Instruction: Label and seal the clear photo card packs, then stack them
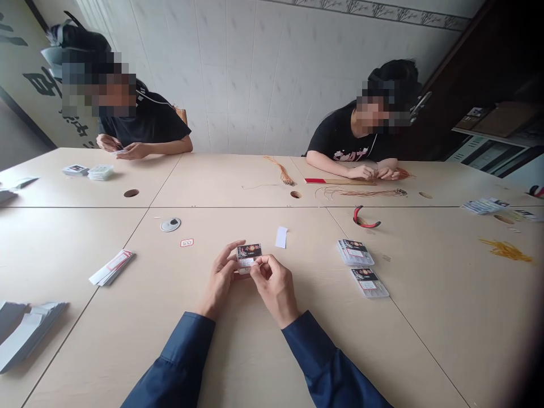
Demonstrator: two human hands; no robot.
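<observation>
My left hand (221, 277) and my right hand (275, 284) meet over the middle of the light wooden table (238, 351). Between them they hold a small clear packet with a dark printed label (249, 256), the left fingers at its left edge, the right fingertips pinching its lower right part. Both arms wear dark blue sleeves. A small white slip of paper (281, 237) lies just beyond the packet. A tiny red-edged sticker (186, 242) lies to the left of it.
Two stacks of similar packets (355, 253) (369, 282) lie to my right, red-handled pliers (364, 219) behind them. White label strips (112, 267) and grey bags (25, 334) are at left. Two people sit across the table; orange cords (365, 192) lie by the right one.
</observation>
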